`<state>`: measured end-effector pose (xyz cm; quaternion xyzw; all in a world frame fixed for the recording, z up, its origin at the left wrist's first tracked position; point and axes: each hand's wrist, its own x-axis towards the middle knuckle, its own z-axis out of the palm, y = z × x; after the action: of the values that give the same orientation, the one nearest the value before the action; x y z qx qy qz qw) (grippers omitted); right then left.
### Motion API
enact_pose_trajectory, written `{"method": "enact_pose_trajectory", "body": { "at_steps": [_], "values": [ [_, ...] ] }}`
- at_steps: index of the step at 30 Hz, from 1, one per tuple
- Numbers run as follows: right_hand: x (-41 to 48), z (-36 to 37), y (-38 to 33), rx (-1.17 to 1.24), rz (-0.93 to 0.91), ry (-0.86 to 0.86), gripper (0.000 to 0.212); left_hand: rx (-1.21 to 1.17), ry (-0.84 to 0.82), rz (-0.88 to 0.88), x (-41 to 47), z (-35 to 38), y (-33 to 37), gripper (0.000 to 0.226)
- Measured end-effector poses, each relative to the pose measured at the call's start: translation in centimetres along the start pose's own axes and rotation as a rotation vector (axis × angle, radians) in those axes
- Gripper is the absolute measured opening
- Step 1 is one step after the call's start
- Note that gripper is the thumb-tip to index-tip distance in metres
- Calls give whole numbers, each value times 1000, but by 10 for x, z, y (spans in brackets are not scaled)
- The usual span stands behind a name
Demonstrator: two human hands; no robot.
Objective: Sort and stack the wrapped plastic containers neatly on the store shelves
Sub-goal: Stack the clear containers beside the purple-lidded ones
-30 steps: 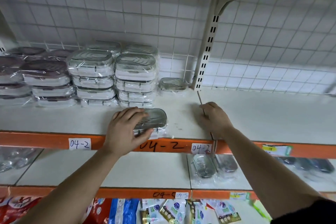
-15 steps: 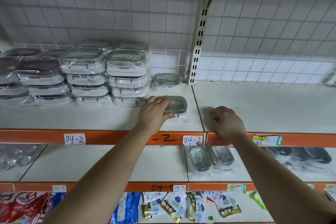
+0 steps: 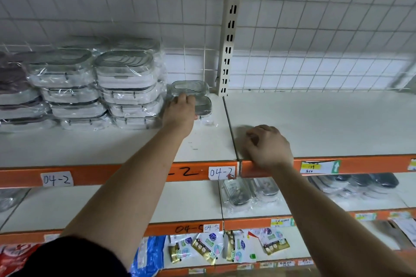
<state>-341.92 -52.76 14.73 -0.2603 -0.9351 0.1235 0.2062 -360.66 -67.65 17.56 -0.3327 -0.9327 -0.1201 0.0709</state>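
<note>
Centre frame, top shelf point(image 3: 315, 123) | small wrapped container point(image 3: 205, 105) sits right of the stacked containers point(image 3: 126, 83), just in front of a second small container point(image 3: 190, 87) near the upright post point(image 3: 228, 51) | left hand point(image 3: 180, 111) grasps its left end | right hand point(image 3: 269, 147) loosely clenched, resting by the orange front edge point(image 3: 360, 164)
</note>
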Motion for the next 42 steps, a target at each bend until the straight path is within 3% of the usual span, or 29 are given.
{"method": "enact_pose_trajectory", "body": {
  "at_steps": [12, 16, 18, 23, 28, 32, 38, 42],
  "values": [
    [-3, -3, 0, -6, 14, -51, 24, 14, 84, 26, -33, 11, -2, 52],
    [-7, -8, 3, 112, 0, -99, 41, -66, 125, 53, -77, 11, 0, 48],
    [-14, -13, 2, 181, -30, -34, 48, -120, 192, 58, -100, 11, 1, 45],
    [-53, -19, 6, 182, -228, 218, 37, -149, 399, 109, -154, 14, 11, 45],
    [-98, -19, 12, 254, -303, 265, 27, -204, 494, 185, -199, 32, 28, 35],
    [-136, 5, 25, 309, -252, 196, 29, -216, 418, 196, -225, 58, 29, 34],
    [-168, 68, 57, 246, -131, -96, 46, -206, 152, 156, -245, 112, 6, 41],
    [-169, 116, 71, 192, -81, -210, 36, -163, 56, 145, -244, 157, -14, 43]
  ]
}}
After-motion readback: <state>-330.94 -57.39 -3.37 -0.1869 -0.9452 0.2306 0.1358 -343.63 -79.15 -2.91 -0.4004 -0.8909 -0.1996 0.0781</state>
